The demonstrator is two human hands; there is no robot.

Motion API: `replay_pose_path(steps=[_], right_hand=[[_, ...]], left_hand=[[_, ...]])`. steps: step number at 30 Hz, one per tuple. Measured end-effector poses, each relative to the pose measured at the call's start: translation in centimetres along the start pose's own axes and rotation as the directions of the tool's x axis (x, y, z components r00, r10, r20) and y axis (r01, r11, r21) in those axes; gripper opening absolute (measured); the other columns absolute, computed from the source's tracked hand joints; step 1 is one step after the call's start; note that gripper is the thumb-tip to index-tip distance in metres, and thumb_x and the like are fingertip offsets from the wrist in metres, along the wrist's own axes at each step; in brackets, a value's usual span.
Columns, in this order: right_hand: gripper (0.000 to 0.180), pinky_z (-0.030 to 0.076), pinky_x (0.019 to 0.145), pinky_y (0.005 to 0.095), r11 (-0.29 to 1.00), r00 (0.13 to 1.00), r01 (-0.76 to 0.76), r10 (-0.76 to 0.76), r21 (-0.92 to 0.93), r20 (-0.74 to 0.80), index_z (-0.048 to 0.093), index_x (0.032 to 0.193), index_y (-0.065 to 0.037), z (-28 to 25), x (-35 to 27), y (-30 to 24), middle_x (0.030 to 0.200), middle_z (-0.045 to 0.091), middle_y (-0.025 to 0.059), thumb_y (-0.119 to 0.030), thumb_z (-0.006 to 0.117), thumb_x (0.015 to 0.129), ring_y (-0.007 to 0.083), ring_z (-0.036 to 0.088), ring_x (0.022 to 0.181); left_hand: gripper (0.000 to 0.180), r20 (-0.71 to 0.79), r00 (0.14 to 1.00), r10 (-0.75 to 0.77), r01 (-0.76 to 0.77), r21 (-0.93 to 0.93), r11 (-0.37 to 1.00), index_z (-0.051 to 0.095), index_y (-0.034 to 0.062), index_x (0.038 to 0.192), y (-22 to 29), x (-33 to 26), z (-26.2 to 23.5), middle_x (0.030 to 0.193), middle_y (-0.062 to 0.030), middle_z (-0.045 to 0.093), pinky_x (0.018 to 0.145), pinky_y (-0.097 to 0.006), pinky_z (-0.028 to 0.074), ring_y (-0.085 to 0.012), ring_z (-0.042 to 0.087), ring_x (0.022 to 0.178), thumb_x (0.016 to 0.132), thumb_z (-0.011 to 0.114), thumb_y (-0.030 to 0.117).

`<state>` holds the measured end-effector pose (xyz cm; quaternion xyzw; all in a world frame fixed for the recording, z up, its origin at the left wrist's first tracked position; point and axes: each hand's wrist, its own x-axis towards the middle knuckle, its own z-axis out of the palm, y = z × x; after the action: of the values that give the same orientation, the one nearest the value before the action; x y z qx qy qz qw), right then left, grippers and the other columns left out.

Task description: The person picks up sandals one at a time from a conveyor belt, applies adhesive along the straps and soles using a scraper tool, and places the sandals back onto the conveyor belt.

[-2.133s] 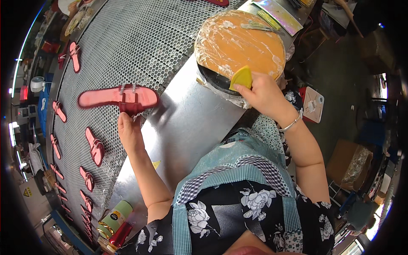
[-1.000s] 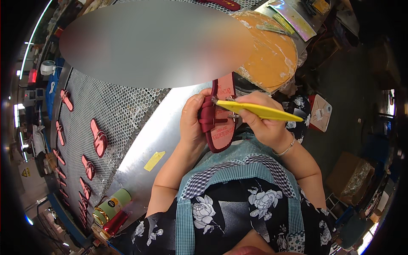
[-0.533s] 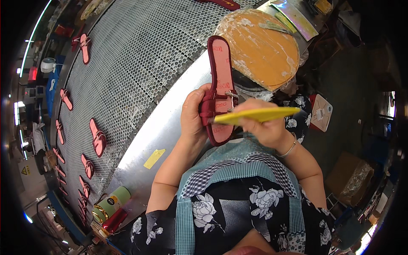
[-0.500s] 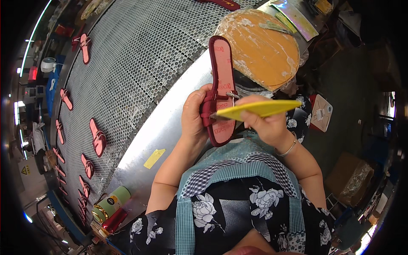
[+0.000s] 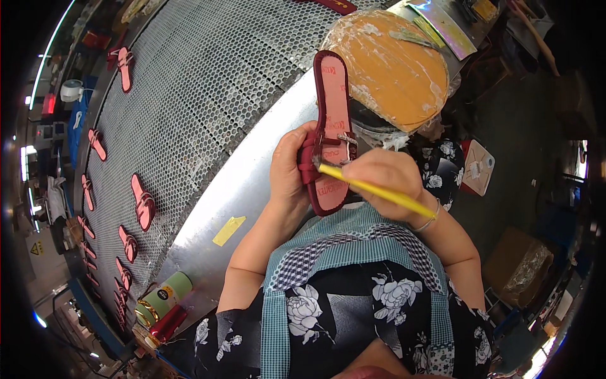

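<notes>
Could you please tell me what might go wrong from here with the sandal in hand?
The right hand holds the yellow tool with its tip by the dark red straps, over the pink footbed; a slip might mark that surface. The left hand grips the sandal at the strap side, so it could twist under pressure.

A yellow strip (image 5: 228,230) lies on the metal ledge (image 5: 199,237), near a green cylinder (image 5: 181,286).

insole (image 5: 330,91) lettering (image 5: 327,189) — panel (image 5: 43,263) warning triangle (image 5: 35,249) — canister (image 5: 180,285) label (image 5: 166,294)
</notes>
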<state>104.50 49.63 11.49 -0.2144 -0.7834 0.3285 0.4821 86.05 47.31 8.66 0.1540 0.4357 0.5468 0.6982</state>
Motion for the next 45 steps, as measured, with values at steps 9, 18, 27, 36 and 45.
replay_pose_path(steps=[9,18,27,36,45], right_hand=[[0.032,0.051,0.057,0.0289,0.988,0.988,0.131,-0.124,-0.076,0.090,0.067,0.101,-0.010,-0.7,0.3,-1.0,0.088,0.064,0.0062,-0.011,0.070,0.069,0.0207,0.064,0.070],[0.031,0.052,0.062,0.0311,0.994,0.988,0.091,-0.084,-0.053,0.131,0.066,0.102,-0.010,-1.4,0.1,-0.6,0.088,0.064,0.0068,-0.010,0.069,0.071,0.0213,0.064,0.073],[0.022,0.053,0.065,0.0294,0.994,0.998,0.038,-0.032,0.105,-0.054,0.063,0.097,0.000,-1.8,1.2,0.6,0.086,0.065,0.0127,0.000,0.068,0.076,0.0238,0.065,0.075],[0.019,0.048,0.063,0.0278,0.959,0.958,-0.264,0.273,0.099,-0.092,0.061,0.103,-0.002,-2.5,-0.7,2.0,0.086,0.064,0.0099,-0.001,0.063,0.084,0.0202,0.061,0.070],[0.019,0.046,0.067,0.0244,0.809,0.827,-0.512,0.555,0.288,-0.090,0.061,0.106,-0.001,-3.8,-1.1,3.2,0.086,0.064,0.0058,-0.006,0.061,0.087,0.0119,0.058,0.074]], left_hand=[[0.039,-0.005,1.000,-0.013,0.011,-0.205,0.979,0.053,-0.0051,0.115,0.3,0.4,1.0,0.101,-0.0168,0.064,0.077,-0.036,0.054,-0.0224,0.065,0.085,0.092,0.044,0.025],[0.039,0.035,0.999,0.018,-0.011,-0.193,0.981,0.054,-0.0057,0.112,0.1,0.9,1.2,0.098,-0.0171,0.064,0.075,-0.034,0.055,-0.0232,0.066,0.084,0.092,0.043,0.026],[0.048,0.079,0.997,-0.009,0.017,-0.103,0.995,0.048,-0.0020,0.122,-0.1,1.2,1.3,0.107,-0.0179,0.062,0.079,-0.037,0.053,-0.0264,0.064,0.090,0.092,0.040,0.034],[0.049,-0.319,0.846,0.427,-0.372,0.221,0.902,0.057,0.0003,0.106,7.7,3.4,-13.7,0.102,-0.0163,0.063,0.078,-0.041,0.054,-0.0260,0.064,0.091,0.094,0.043,0.046],[0.057,-0.583,0.486,0.651,0.218,0.802,0.555,0.060,-0.0072,0.109,16.7,1.2,-36.9,0.105,-0.0179,0.063,0.086,-0.036,0.042,-0.0266,0.057,0.097,0.094,0.037,0.043]])
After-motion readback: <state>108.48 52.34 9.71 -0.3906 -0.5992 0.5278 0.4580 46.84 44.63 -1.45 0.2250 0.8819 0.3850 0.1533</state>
